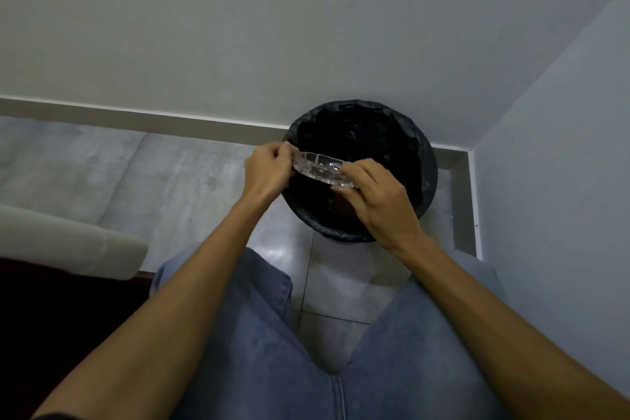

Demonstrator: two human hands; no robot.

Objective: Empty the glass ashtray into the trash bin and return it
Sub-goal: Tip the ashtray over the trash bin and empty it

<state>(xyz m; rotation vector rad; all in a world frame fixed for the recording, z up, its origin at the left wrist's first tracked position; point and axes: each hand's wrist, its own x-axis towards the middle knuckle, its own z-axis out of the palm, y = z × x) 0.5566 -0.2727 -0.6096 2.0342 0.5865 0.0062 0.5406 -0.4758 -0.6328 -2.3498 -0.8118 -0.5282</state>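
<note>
A clear glass ashtray (322, 170) is held over the open mouth of a round trash bin (428, 160) lined with a black bag. My left hand (269, 169) pinches the ashtray's left rim. My right hand (378, 199) grips its right rim from the near side. The ashtray is tilted, with its hollow side facing up and toward me. The bin's inside is dark and its contents cannot be made out.
The bin stands on a grey tiled floor (170, 181) in a room corner, with white walls (306, 27) behind and to the right. A pale cushioned furniture edge (68, 242) lies at the left. My jeans-clad legs (255, 351) are below.
</note>
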